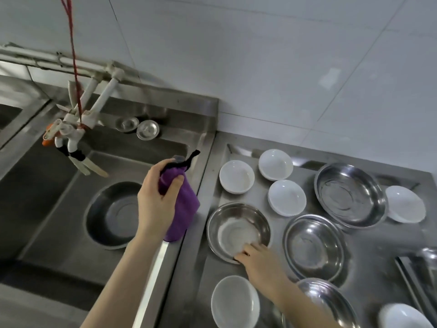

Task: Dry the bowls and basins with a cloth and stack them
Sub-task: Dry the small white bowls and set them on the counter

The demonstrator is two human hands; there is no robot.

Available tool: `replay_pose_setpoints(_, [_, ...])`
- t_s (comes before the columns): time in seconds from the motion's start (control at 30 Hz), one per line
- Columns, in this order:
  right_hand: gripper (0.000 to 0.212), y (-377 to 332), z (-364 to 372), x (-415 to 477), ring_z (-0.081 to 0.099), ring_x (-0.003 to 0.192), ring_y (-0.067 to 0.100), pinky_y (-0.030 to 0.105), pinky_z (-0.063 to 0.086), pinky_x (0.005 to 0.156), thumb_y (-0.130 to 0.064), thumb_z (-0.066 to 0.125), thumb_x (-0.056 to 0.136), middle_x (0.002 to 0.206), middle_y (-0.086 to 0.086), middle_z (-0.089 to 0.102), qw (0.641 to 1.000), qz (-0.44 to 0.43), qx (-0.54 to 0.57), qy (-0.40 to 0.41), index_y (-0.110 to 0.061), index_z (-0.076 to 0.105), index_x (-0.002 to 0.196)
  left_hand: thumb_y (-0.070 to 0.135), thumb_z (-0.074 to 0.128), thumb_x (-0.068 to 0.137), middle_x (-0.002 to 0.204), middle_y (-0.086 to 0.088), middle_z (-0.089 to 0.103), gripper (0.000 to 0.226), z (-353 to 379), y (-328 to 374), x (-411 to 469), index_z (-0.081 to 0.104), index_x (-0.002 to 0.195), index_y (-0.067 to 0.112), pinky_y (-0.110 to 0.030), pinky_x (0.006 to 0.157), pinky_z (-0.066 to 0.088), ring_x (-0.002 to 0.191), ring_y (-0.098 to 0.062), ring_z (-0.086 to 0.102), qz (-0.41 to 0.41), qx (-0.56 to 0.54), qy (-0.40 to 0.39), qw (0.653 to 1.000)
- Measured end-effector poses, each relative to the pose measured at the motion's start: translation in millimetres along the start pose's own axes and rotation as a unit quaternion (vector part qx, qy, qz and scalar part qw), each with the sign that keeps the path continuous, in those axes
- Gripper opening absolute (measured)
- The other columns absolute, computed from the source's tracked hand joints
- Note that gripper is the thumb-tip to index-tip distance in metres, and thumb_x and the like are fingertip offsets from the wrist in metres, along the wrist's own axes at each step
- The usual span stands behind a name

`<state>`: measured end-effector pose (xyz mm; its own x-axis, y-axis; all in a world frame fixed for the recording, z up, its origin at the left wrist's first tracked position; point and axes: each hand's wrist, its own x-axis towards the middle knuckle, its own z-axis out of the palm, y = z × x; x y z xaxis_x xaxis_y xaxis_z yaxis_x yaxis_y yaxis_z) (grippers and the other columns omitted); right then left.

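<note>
My left hand [158,197] is shut on a purple cloth [181,209] that hangs over the sink's right edge. Fingers of my right hand [259,259] curl over the near rim of a small steel basin [236,223] on the steel counter [369,275]. Two more steel basins, one [314,247] to its right and a large one [350,194] further back, lie face up. A fourth basin [331,301] lies partly under my right forearm. White bowls stand around them: one [237,176], another [275,164] and a third [286,197] at the back, one [234,303] near me.
A deep steel sink [59,185] on the left holds a steel basin [113,214]. Taps with white pipes [78,124] hang over it. Two small steel lids [147,130] rest on the sink's back ledge. More white bowls stand at far right [405,204] and bottom right [402,316].
</note>
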<state>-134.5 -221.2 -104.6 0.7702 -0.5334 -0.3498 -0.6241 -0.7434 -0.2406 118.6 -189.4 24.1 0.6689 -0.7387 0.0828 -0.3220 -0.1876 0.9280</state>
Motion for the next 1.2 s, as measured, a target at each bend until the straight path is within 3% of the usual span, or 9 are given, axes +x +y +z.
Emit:
replay_pose_setpoints(0.1, [0.031,6.6,1.0,5.7,0.052,0.115,0.022,0.032,0.042,0.096,-0.023,0.055,0.093,0.12,-0.001,0.059,0.998,0.006,0.032,-0.05,-0.023,0.062,0.124,0.021,0.063,0.093,0.113,0.018,0.063,0.033,10.1,-6.4,11.9,0.056,0.12,0.037,-0.034,0.098,0.048,0.108,-0.002,0.058,0.001,0.008,-0.006,1.0])
replay_pose_setpoints(0.2, [0.05,14.2,0.4,10.2,0.048,0.123,0.018,0.031,0.036,0.102,-0.055,0.055,0.091,0.132,-0.005,0.056,0.985,0.037,0.118,-0.124,-0.029,0.055,0.133,0.022,0.063,0.093,0.113,0.019,0.062,0.033,19.3,-10.1,17.8,0.055,0.12,0.037,-0.027,0.096,0.047,0.108,0.001,0.057,-0.004,0.013,-0.017,1.0])
replay_pose_setpoints(0.27, [0.048,21.1,-7.0,14.6,0.057,0.114,0.016,0.029,0.042,0.099,-0.061,0.053,0.09,0.123,-0.007,0.063,0.975,0.077,0.189,-0.089,-0.032,0.059,0.128,0.022,0.063,0.092,0.114,0.019,0.062,0.033,24.9,-13.2,19.8,0.055,0.12,0.039,-0.024,0.096,0.046,0.108,0.001,0.056,-0.004,0.019,-0.024,1.0])
replay_pose_setpoints(0.47, [0.033,50.7,-58.9,69.2,0.062,0.097,0.016,0.025,0.045,0.081,-0.035,0.055,0.098,0.111,-0.002,0.067,0.907,0.251,0.316,0.12,-0.023,0.057,0.129,0.022,0.065,0.09,0.117,0.017,0.062,0.036,42.7,-20.0,32.2,0.056,0.121,0.038,-0.023,0.097,0.044,0.112,-0.001,0.056,-0.001,0.034,-0.045,0.998])
replay_pose_setpoints(0.63, [0.047,65.3,-85.5,126.9,0.058,0.112,0.032,0.038,0.044,0.091,-0.03,0.056,0.098,0.118,0.013,0.064,0.864,0.32,0.372,0.111,-0.008,0.043,0.138,0.018,0.069,0.087,0.116,0.017,0.06,0.039,62.8,-24.9,49.1,0.058,0.122,0.033,-0.006,0.093,0.039,0.109,0.005,0.053,-0.01,0.044,-0.049,0.998])
replay_pose_setpoints(0.73, [0.049,73.9,-80.6,154.3,0.056,0.115,0.036,0.035,0.043,0.088,-0.03,0.056,0.097,0.127,0.017,0.06,0.834,0.365,0.406,0.075,-0.002,0.045,0.135,0.018,0.071,0.086,0.116,0.017,0.059,0.041,75.4,-32.3,58.8,0.058,0.123,0.031,-0.003,0.091,0.037,0.109,0.007,0.052,-0.021,0.051,-0.057,0.997])
replay_pose_setpoints(0.87, [0.039,74.4,-73.0,168.2,0.058,0.066,0.017,0.02,0.045,0.045,-0.017,0.054,0.095,0.106,0.013,0.064,0.8,0.39,0.45,0.067,-0.003,0.051,0.131,0.017,0.072,0.086,0.118,0.016,0.057,0.042,86.8,-40.8,66.7,0.057,0.123,0.032,0.0,0.088,0.035,0.11,0.009,0.051,-0.031,0.061,-0.064,0.996])
replay_pose_setpoints(0.93, [0.036,74.9,-71.0,169.3,0.049,0.059,0.011,0.011,0.035,0.032,-0.007,0.048,0.095,0.105,0.016,0.061,0.787,0.397,0.466,0.079,-0.002,0.05,0.13,0.018,0.071,0.086,0.119,0.016,0.057,0.043,89.7,-44.3,68.6,0.057,0.124,0.032,0.0,0.089,0.036,0.11,0.008,0.051,-0.042,0.063,-0.065,0.995])
replay_pose_setpoints(1.2, [0.031,52.3,-101.9,126.2,0.062,0.062,0.014,0.009,0.043,0.04,-0.007,0.052,0.093,0.101,0.011,0.063,0.775,0.341,0.507,0.161,-0.011,0.048,0.123,0.034,0.07,0.086,0.11,0.016,0.063,0.04,80.7,-29.6,58.5,0.055,0.123,0.036,-0.022,0.087,0.049,0.098,-0.003,0.059,-0.082,0.064,-0.042,0.994])
